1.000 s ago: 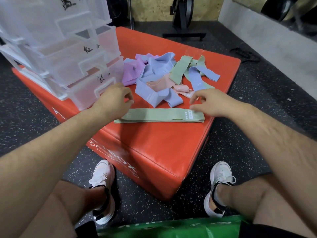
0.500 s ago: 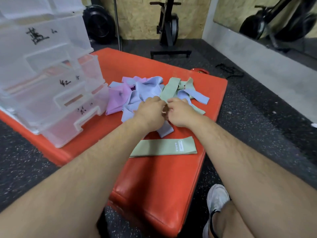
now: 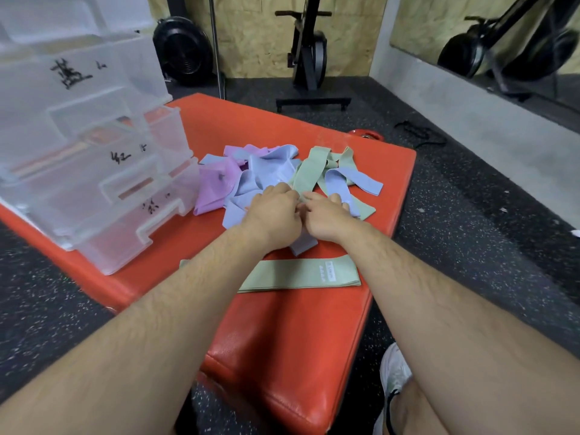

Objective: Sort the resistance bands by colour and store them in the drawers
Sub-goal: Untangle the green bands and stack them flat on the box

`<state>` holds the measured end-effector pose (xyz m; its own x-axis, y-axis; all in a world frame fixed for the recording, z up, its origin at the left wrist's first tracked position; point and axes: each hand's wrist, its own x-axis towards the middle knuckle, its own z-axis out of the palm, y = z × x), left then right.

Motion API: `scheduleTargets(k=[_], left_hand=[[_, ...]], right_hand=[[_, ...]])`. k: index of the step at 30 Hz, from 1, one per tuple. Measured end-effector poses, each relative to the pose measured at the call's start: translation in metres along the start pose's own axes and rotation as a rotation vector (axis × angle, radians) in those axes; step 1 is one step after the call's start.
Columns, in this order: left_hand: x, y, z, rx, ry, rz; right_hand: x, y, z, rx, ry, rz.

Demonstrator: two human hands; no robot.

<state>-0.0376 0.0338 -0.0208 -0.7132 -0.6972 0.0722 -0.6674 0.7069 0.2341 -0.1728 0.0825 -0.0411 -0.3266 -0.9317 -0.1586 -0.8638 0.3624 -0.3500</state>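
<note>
A loose pile of resistance bands lies on the orange padded box point(image 3: 282, 324): purple bands point(image 3: 213, 183) at the left, blue bands point(image 3: 270, 164) in the middle, and green bands point(image 3: 309, 167) crossed with another blue band point(image 3: 354, 180) at the right. My left hand point(image 3: 273, 215) and my right hand point(image 3: 326, 218) sit side by side in the pile's near edge, fingers curled down where the long green band ends. The fingertips are hidden. One green band point(image 3: 301, 274) lies flat and alone nearer to me.
A clear plastic drawer unit point(image 3: 94, 171) with handwritten labels stands at the box's left, its lower drawers pulled out. Dark speckled floor surrounds the box. An exercise machine stand point(image 3: 310, 102) and a grey wall lie beyond. My shoe point(image 3: 395, 372) is at the lower right.
Both hands left the flat green band and moved forward into the pile, coming together at its near edge. My view has tilted up and closer.
</note>
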Motion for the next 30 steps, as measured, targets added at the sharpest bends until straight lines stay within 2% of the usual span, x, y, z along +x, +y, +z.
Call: scheduleTargets(k=[5, 9, 13, 15, 17, 20, 23, 27, 30], left_hand=[[-0.016, -0.007, -0.013, -0.008, 0.032, 0.027], [-0.025, -0.012, -0.017, 0.013, 0.032, 0.039], [-0.027, -0.013, -0.018, 0.022, 0.005, 0.031], [-0.026, -0.014, -0.020, 0.011, 0.002, 0.033], [-0.026, -0.015, -0.021, 0.011, 0.003, 0.038], [-0.027, -0.020, -0.022, 0.010, -0.026, 0.033], [-0.026, -0.025, -0.021, -0.030, 0.006, 0.036], [-0.030, -0.019, -0.026, -0.259, 0.181, 0.051], [-0.030, -0.011, -0.029, -0.305, 0.201, 0.153]], right_hand=[[0.000, -0.001, -0.003, 0.080, 0.100, 0.052], [-0.002, 0.000, -0.004, 0.119, 0.099, 0.056], [-0.001, -0.009, 0.000, 0.042, 0.026, 0.033], [0.002, -0.008, 0.008, 0.015, 0.001, 0.086], [0.002, -0.009, 0.011, 0.022, 0.047, 0.117], [-0.011, -0.015, 0.000, -0.078, 0.099, 0.014], [-0.020, -0.013, -0.011, -0.141, 0.222, -0.096], [-0.041, -0.019, -0.029, -0.127, 0.168, -0.254], [-0.064, -0.024, -0.043, -0.102, 0.202, -0.389]])
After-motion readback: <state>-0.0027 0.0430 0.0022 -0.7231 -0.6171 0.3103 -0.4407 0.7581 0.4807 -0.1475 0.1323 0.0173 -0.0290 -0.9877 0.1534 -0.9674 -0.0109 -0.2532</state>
